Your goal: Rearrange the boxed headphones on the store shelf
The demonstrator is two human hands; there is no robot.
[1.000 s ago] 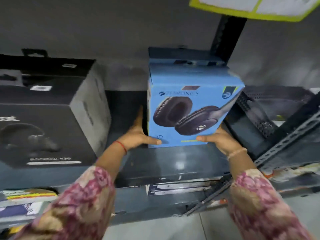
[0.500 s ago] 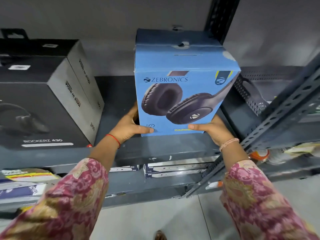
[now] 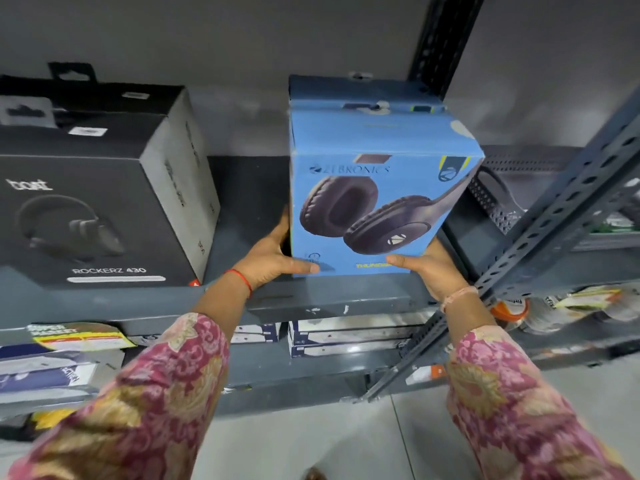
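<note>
A blue Zebronics headphone box (image 3: 381, 188) stands upright on the grey metal shelf (image 3: 329, 299), a little right of centre. My left hand (image 3: 273, 258) grips its lower left corner, thumb across the front. My right hand (image 3: 431, 268) holds its lower right corner the same way. A second blue box (image 3: 346, 90) stands right behind it, mostly hidden. To the left, apart from the blue box, sits a black boat Rockerz 430 headphone box (image 3: 100, 216), with another black box (image 3: 104, 91) behind it.
A slotted grey upright (image 3: 561, 216) slants across the right side, close to my right wrist. Behind it lies a dark perforated item (image 3: 491, 202). Flat white boxes (image 3: 349, 337) and packets (image 3: 76, 337) fill the lower shelf. A dark gap separates the black and blue boxes.
Both hands have kept their grip on the blue box. It sits slightly more to the right in view, and the camera has shifted a little.
</note>
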